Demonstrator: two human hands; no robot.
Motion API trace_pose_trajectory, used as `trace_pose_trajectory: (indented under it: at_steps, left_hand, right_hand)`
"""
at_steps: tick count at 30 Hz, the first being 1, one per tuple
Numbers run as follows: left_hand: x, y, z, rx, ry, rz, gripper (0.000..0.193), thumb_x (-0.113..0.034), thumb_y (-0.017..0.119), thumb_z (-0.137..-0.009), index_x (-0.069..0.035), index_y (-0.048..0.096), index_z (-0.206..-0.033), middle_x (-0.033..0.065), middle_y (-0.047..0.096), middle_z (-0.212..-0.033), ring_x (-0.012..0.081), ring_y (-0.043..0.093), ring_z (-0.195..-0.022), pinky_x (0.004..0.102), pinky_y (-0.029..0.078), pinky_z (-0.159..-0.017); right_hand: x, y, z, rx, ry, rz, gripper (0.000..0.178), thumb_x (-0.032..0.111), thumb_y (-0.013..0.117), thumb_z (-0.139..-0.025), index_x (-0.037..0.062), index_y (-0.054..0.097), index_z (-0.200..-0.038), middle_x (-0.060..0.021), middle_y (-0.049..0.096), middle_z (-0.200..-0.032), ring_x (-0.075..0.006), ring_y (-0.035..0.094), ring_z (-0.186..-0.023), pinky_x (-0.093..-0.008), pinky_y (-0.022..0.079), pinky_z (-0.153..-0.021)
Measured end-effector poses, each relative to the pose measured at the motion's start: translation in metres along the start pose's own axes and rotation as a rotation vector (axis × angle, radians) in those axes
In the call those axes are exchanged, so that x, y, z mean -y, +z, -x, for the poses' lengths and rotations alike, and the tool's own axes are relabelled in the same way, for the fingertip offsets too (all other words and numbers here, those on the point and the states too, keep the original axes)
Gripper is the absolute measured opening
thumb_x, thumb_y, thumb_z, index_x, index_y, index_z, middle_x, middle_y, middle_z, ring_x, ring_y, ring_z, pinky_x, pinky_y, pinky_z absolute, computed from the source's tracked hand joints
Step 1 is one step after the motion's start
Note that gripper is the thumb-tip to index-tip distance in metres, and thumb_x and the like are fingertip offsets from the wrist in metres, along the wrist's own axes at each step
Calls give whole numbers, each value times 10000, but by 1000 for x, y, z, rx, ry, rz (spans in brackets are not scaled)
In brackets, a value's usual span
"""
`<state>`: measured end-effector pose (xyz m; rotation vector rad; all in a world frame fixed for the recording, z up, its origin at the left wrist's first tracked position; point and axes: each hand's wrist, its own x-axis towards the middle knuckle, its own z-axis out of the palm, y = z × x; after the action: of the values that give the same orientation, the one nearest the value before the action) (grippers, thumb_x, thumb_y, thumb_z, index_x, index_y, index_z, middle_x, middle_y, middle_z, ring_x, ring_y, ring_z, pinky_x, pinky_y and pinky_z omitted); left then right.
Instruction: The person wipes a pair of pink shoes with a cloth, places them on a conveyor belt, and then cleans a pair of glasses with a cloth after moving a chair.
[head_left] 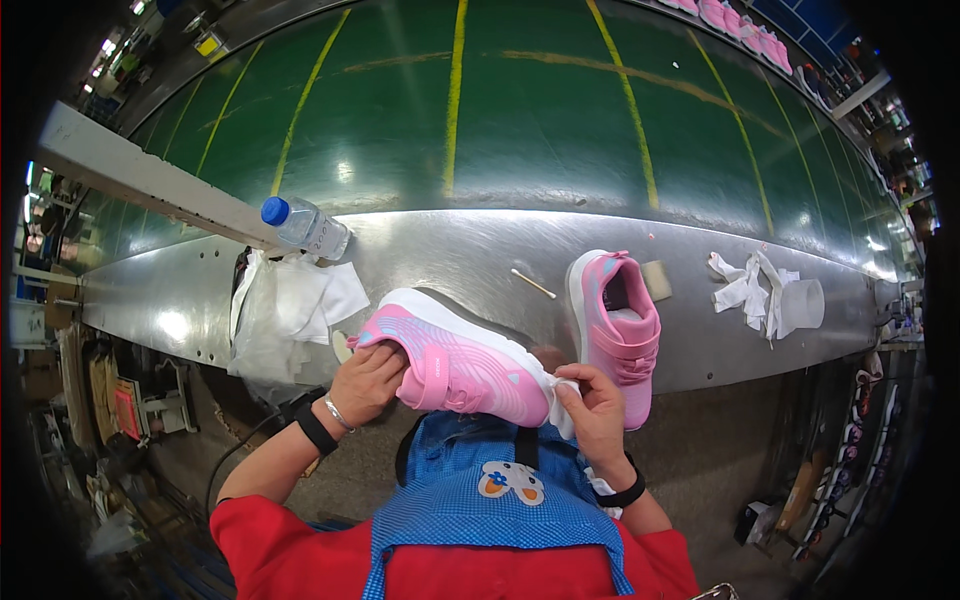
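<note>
your left hand (365, 382) grips the pink shoe (478, 372) at its heel, fingers tucked into the opening. the shoe lies tilted over the near edge of the steel ledge (690, 335), its white sole turned away from you and its toe toward your right hand (597, 412). that hand pinches a white cloth (562, 405) against the toe. just beside it on the right stands the second shoe (630, 340), between a cotton swab (533, 284) and a beige block (656, 281). a blue-capped bottle (308, 229) leans farther left.
</note>
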<state>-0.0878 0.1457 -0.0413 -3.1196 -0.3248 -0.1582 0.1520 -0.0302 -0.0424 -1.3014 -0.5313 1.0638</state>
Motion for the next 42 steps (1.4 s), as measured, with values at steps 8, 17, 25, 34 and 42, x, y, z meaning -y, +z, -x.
trace_pose_trajectory:
  at_steps: [8,17,25,34,42]
  left_hand:
    - [2,4,4,-17,0,25,267,-140,486,-661,-44,570,-895,60,534,-990,191,486,-981,310,357,-849]
    - [3,4,3,-56,21,22,310,-126,498,-652,-35,565,-942,52,532,-1003,191,482,-986,303,360,-845]
    - [7,0,-6,-45,46,48,320,-131,505,-645,-28,553,-944,56,528,-997,195,474,-994,308,356,-864]
    - [9,-1,-11,-8,63,94,328,-131,522,-643,-35,546,-956,56,521,-991,192,470,-992,306,362,-850]
    - [10,-5,-13,-20,49,82,335,-136,538,-609,-16,551,-921,73,522,-971,211,475,-972,326,363,-849]
  right_hand:
    - [1,2,-5,-18,8,10,163,17,555,-798,-16,526,-954,-56,563,-885,-103,524,-824,-215,411,-747]
    - [-1,3,-8,-5,-13,82,173,19,562,-794,-18,530,-960,-55,559,-897,-103,517,-838,-215,401,-761]
    - [-4,6,-15,-10,-7,113,167,16,549,-800,-21,529,-961,-55,557,-911,-97,516,-839,-208,400,-759]
    - [-12,5,-16,-77,31,24,177,0,547,-794,-23,525,-968,-61,560,-908,-104,529,-835,-215,418,-747]
    - [-14,3,-19,-179,107,-271,186,11,560,-787,-2,527,-970,-62,576,-872,-105,554,-769,-215,449,-692]
